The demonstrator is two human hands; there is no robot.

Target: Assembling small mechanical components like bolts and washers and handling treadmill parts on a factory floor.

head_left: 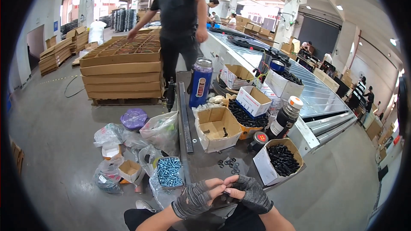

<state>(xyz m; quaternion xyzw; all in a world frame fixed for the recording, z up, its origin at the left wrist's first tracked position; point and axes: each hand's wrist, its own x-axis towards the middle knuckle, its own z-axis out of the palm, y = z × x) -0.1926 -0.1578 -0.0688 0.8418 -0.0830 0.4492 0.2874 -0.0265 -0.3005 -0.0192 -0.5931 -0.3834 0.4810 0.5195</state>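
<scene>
a dark metal table (205,169) reaches away from the left hand (195,199) and right hand (252,193). just beyond the fingers lie loose washers (229,163). right of the right hand stands a box of black screws (280,160). straight ahead sits an open carton (216,128), nearly bare, with a tub of black parts (246,117) just right of it. farther off stands a blue flask (200,82), with a dark bottle (286,117) to the right. left of the left hand, on the grey floor (55,132), lie plastic bags (160,130) and a tray of blue screws (169,172).
</scene>
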